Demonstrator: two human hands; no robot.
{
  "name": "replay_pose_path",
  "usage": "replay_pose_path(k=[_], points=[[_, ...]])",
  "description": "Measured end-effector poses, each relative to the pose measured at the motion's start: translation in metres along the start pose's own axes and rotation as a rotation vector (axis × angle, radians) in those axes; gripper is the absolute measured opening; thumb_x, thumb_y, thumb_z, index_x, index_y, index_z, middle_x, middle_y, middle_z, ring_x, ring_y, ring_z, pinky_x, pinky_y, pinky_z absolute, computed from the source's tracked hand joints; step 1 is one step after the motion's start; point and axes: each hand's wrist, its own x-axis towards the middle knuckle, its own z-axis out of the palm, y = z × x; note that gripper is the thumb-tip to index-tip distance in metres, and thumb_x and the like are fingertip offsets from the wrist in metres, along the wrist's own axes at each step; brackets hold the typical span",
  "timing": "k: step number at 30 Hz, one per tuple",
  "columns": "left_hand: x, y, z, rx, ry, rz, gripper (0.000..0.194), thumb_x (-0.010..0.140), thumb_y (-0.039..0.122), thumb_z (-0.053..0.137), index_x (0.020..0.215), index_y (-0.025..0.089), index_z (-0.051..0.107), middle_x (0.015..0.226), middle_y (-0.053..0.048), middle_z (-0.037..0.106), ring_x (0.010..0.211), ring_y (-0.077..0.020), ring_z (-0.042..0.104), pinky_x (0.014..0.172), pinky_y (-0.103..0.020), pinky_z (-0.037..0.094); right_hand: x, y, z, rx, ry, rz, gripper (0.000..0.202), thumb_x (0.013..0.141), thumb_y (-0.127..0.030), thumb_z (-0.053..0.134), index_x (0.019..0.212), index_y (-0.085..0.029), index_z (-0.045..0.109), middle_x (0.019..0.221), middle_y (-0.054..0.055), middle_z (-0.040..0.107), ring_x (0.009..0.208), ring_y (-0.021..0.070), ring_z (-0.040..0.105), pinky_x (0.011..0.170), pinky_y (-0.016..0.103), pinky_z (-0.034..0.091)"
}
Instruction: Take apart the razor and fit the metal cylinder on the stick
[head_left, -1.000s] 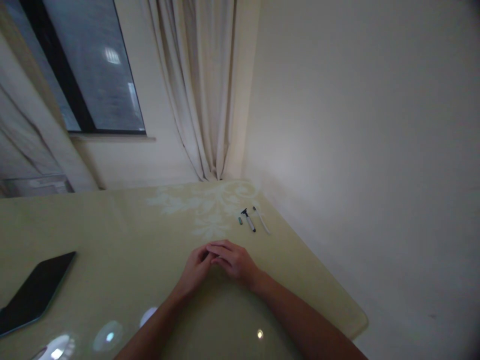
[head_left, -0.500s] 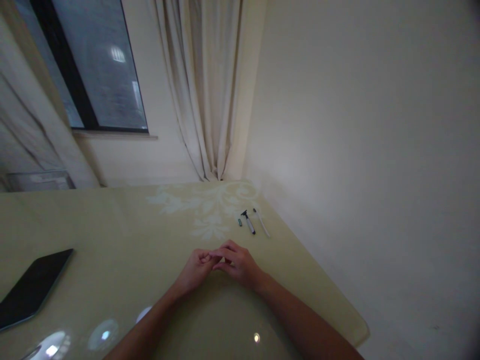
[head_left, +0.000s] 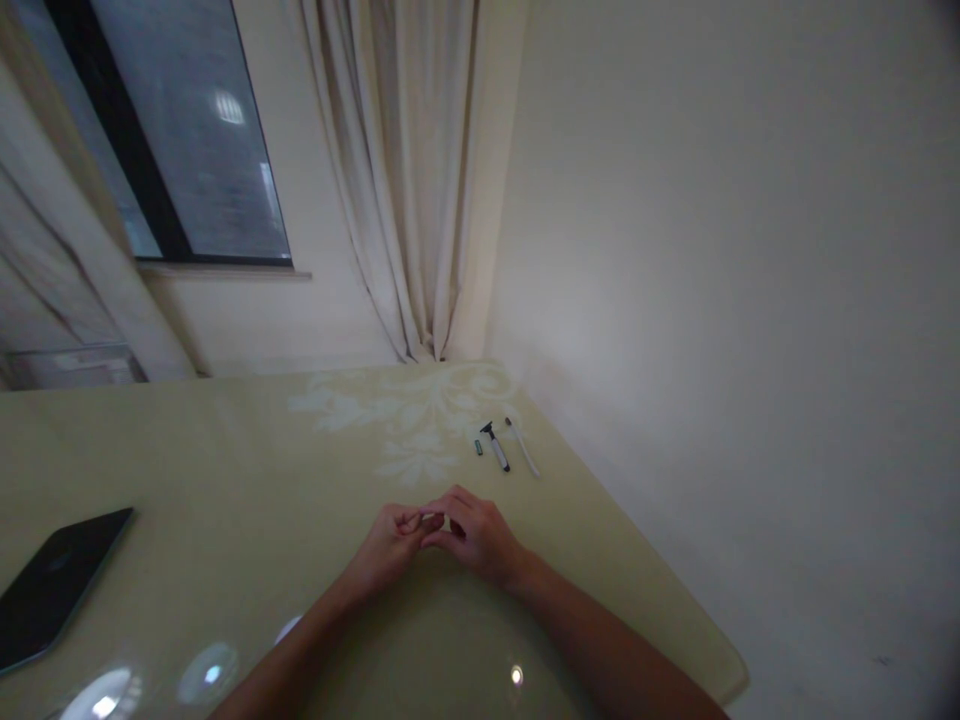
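My left hand (head_left: 391, 545) is closed, its fingers curled and meeting those of my right hand (head_left: 478, 535) over the near part of the table. The fingers of my right hand are bent, with thumb and fingertips pressed against the left fingers. Whatever lies between the fingertips, if anything, is too small to make out. Beyond my right hand lie a razor (head_left: 496, 449) with a grey and black handle, a small green battery-like piece (head_left: 478, 448) to its left and a white toothbrush (head_left: 525, 449) with a dark head to its right.
A dark flat tablet or laptop (head_left: 64, 580) lies on the glossy yellowish table (head_left: 225, 480) at the left. Behind the table are curtains (head_left: 420, 180) and a window (head_left: 195, 130). A bare wall (head_left: 712, 300) runs along the right edge.
The view has shifted slightly, so the dark device appears a little further left and lower. My hands stay together, with only a small change in the fingers.
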Motion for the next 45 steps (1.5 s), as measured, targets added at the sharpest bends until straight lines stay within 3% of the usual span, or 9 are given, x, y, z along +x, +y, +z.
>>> replay_pose_path(k=[5,20,22,26,28,33,39,42,45], points=[[0.001,-0.002,0.000,0.029,0.062,-0.019,0.066,0.075,0.069,0.070,0.051,0.025,0.027,0.055,0.007,0.022,0.056,-0.0104,0.020,0.053,-0.026,0.018,0.000,0.003,0.003,0.025,0.024,-0.003,0.046,0.099,-0.058,0.065,0.121,-0.018,0.074,0.094,0.006,0.071,0.060,0.0115,0.059,0.063,0.023,0.050],[-0.001,0.002,0.000,0.044,0.045,0.000,0.067,0.076,0.075,0.066,0.051,0.025,0.029,0.056,0.006,0.024,0.055,-0.0108,0.022,0.053,-0.027,0.018,0.004,0.003,0.002,0.066,0.003,0.069,0.045,0.097,-0.060,0.068,0.113,-0.018,0.076,0.090,0.005,0.073,0.062,0.0117,0.060,0.063,0.023,0.050],[0.000,0.000,0.000,0.064,0.091,0.009,0.071,0.075,0.078,0.065,0.053,0.025,0.023,0.056,0.007,0.020,0.054,-0.0103,0.019,0.052,-0.026,0.017,0.009,0.010,-0.005,0.051,0.064,0.127,0.043,0.100,-0.058,0.065,0.110,-0.018,0.076,0.087,0.004,0.073,0.064,0.0127,0.061,0.065,0.024,0.050],[-0.001,-0.008,-0.001,0.080,0.169,0.000,0.077,0.075,0.083,0.064,0.060,0.027,0.013,0.059,0.008,0.012,0.054,-0.0092,0.012,0.051,-0.027,0.014,0.013,0.044,-0.033,-0.180,0.368,0.420,0.033,0.106,-0.047,0.056,0.108,-0.018,0.073,0.091,0.006,0.073,0.070,0.0171,0.065,0.070,0.028,0.051],[-0.001,-0.011,-0.001,0.072,0.189,0.001,0.076,0.077,0.082,0.063,0.061,0.027,0.014,0.060,0.008,0.013,0.054,-0.0092,0.013,0.050,-0.026,0.015,0.010,0.062,-0.043,-0.366,0.374,0.515,0.028,0.105,-0.039,0.056,0.111,-0.018,0.073,0.100,0.011,0.073,0.079,0.0221,0.068,0.076,0.033,0.052],[-0.001,-0.012,-0.002,-0.093,0.223,0.024,0.059,0.084,0.074,0.064,0.066,0.025,0.036,0.058,0.008,0.030,0.052,-0.0102,0.028,0.048,-0.023,0.024,0.005,0.080,-0.037,-0.617,0.250,0.556,0.024,0.102,-0.028,0.056,0.118,-0.020,0.071,0.111,0.017,0.073,0.102,0.0308,0.067,0.086,0.038,0.052],[0.003,-0.004,-0.004,-0.192,0.246,0.006,0.055,0.078,0.073,0.073,0.072,0.019,0.062,0.054,0.007,0.043,0.048,-0.0096,0.037,0.047,-0.022,0.027,0.021,0.079,-0.024,-0.719,0.178,0.631,0.024,0.101,-0.017,0.055,0.119,-0.019,0.070,0.112,0.017,0.075,0.106,0.0297,0.066,0.090,0.038,0.050],[0.004,-0.002,-0.007,-0.158,0.284,0.015,0.055,0.070,0.070,0.081,0.073,0.016,0.072,0.061,0.001,0.059,0.051,-0.0104,0.044,0.049,-0.023,0.032,0.032,0.083,-0.028,-0.710,0.178,0.669,0.028,0.099,-0.009,0.052,0.116,-0.018,0.072,0.108,0.017,0.076,0.104,0.0298,0.067,0.088,0.038,0.051],[0.006,-0.004,-0.010,-0.158,0.350,0.054,0.057,0.067,0.072,0.082,0.074,0.016,0.075,0.066,-0.002,0.065,0.054,-0.0115,0.047,0.051,-0.024,0.035,0.036,0.082,-0.032,-0.699,0.226,0.696,0.030,0.099,-0.008,0.050,0.117,-0.018,0.072,0.108,0.016,0.075,0.105,0.0291,0.066,0.090,0.038,0.052]])
